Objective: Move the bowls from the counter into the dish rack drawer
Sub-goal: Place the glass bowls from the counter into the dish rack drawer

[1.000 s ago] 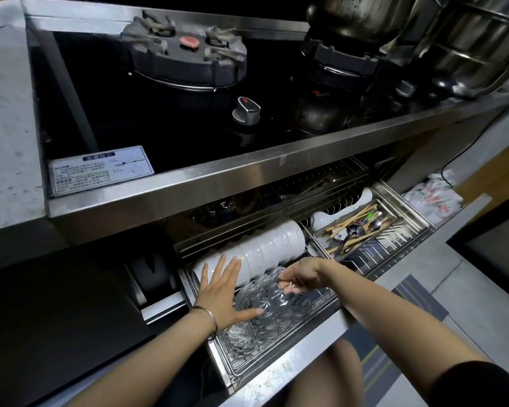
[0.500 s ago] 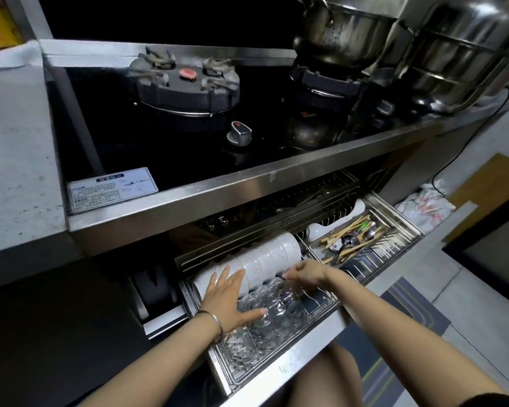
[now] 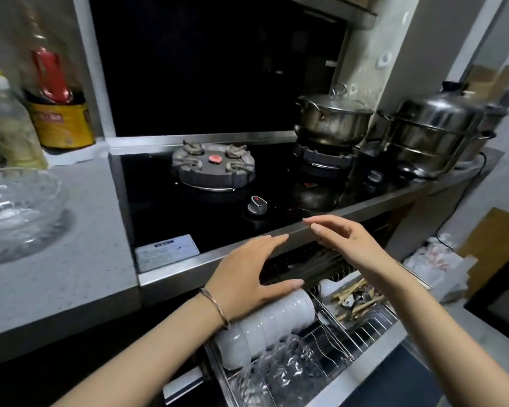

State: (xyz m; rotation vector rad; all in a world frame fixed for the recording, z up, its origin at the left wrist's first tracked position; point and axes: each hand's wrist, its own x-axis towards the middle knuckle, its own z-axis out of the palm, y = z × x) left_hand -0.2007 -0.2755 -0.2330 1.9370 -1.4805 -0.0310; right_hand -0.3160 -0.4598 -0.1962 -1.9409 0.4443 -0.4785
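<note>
Fingers: I see left hand (image 3: 244, 277) and right hand (image 3: 347, 245) spread, empty, mid-frame.
Bowl: glass bowl (image 3: 15, 210) on worktop (image 3: 80, 259), far left.
Risk: I judge slick glass could slip over dish rack drawer (image 3: 373, 324).

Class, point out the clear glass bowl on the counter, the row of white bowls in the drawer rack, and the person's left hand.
Clear glass bowl (image 3: 15, 212): head view, inner wall.
Row of white bowls (image 3: 276, 321): head view, middle bowl's side.
Left hand (image 3: 247, 274): head view, back of hand.

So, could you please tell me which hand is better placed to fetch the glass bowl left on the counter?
Left. The empty left hand is nearer the glass bowl at far left; the right hand hovers farther right.
</note>
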